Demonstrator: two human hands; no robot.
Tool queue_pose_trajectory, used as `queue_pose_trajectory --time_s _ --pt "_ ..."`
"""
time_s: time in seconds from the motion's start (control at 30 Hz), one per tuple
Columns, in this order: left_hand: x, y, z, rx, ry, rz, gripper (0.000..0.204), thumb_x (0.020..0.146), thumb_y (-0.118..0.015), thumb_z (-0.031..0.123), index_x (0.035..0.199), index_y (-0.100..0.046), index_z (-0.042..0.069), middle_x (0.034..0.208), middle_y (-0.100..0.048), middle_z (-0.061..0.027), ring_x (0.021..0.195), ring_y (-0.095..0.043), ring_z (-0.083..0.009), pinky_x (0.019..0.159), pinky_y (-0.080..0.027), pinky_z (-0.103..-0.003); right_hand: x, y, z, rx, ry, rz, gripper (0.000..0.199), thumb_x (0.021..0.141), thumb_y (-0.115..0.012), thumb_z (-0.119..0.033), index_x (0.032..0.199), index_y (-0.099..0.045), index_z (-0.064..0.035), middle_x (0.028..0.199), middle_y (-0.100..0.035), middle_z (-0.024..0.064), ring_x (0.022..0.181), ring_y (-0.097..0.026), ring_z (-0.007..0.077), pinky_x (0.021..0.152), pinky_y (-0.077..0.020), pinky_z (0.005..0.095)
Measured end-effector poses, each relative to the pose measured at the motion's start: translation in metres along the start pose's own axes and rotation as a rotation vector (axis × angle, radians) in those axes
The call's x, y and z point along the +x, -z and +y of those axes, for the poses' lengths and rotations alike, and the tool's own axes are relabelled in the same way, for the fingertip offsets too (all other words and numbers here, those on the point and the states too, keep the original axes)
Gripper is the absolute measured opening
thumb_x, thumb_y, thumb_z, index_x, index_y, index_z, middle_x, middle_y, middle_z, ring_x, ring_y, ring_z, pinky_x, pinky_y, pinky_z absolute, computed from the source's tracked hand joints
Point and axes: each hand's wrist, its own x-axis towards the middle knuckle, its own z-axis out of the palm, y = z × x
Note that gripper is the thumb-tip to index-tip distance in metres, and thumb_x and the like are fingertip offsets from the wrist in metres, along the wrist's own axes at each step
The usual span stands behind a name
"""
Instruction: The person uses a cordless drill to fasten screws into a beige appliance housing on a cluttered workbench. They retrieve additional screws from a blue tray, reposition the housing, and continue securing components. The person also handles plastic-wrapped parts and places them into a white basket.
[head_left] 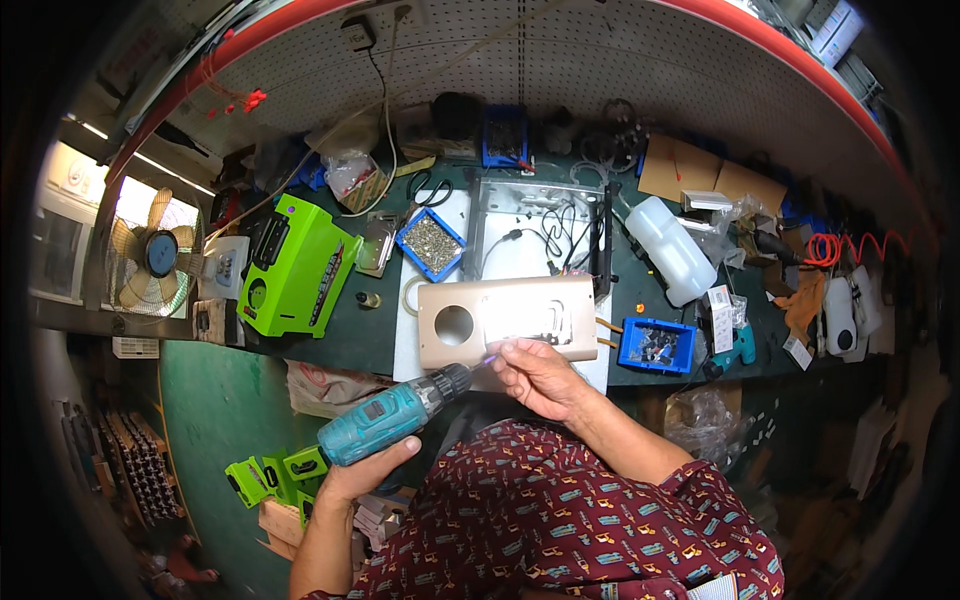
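Note:
My left hand (372, 468) is wrapped round the grip of a teal cordless drill (385, 418), whose chuck points up and to the right. At the tip of its bit, the fingers of my right hand (540, 380) are pinched together; whatever small piece they hold is too small to name. Just beyond both hands lies a beige metal panel (510, 320) with a round hole and a bright glare. Behind it stands an open metal frame (485, 235) with black cables (560, 235) inside. The panel and frame rest on a white foam sheet (405, 340).
A blue bin of screws (432, 244) and a green housing (298, 268) are to the left. On the right are a blue parts bin (657, 346), a translucent plastic tank (672, 250) and another teal drill (738, 350). A fan (158, 252) stands far left.

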Motion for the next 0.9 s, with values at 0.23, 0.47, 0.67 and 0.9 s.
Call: queue_pose_trajectory --time_s 0.23,0.47,0.67,0.9 --pt "0.003 0.007 -0.002 0.111 -0.103 0.023 0.033 0.087 -0.082 0.015 0.115 -0.068 0.005 0.105 -0.071 -0.0036 0.095 -0.065 -0.0140 0.086 -0.054 -0.032 0.002 0.001 0.007 0.004 0.029 -0.008 0.019 0.106 -0.058 -0.017 0.114 -0.064 0.0000 0.092 -0.070 0.0059 0.069 -0.063 0.0083 0.060 -0.0553 0.0214" --pt "0.007 0.021 0.011 0.441 -0.113 -0.097 0.030 0.085 -0.083 0.016 0.111 -0.071 0.007 0.100 -0.072 -0.0050 0.088 -0.067 -0.0159 0.081 -0.055 -0.033 -0.010 0.001 0.002 -0.066 -0.020 0.007 0.025 0.103 -0.062 -0.015 0.120 -0.064 0.0036 0.093 -0.071 0.0096 0.071 -0.068 0.0118 0.060 -0.0588 0.0215" --pt "0.008 0.027 -0.001 0.311 -0.108 -0.101 0.033 0.085 -0.083 0.014 0.115 -0.069 0.008 0.104 -0.071 -0.0030 0.093 -0.065 -0.0148 0.082 -0.054 -0.032 -0.005 0.003 -0.017 -0.740 0.136 -0.005 0.024 0.101 -0.063 -0.009 0.121 -0.069 0.0037 0.099 -0.069 0.0074 0.080 -0.067 0.0107 0.066 -0.0594 0.0224" --pt "0.023 0.025 0.041 0.431 -0.172 -0.106 0.030 0.087 -0.082 0.017 0.113 -0.070 0.005 0.099 -0.073 -0.0057 0.088 -0.067 -0.0142 0.080 -0.054 -0.032 0.011 -0.012 -0.038 -1.381 0.551 -0.067 0.031 0.095 -0.064 -0.005 0.125 -0.067 0.0014 0.098 -0.070 0.0108 0.090 -0.067 0.0211 0.082 -0.0543 0.0341"
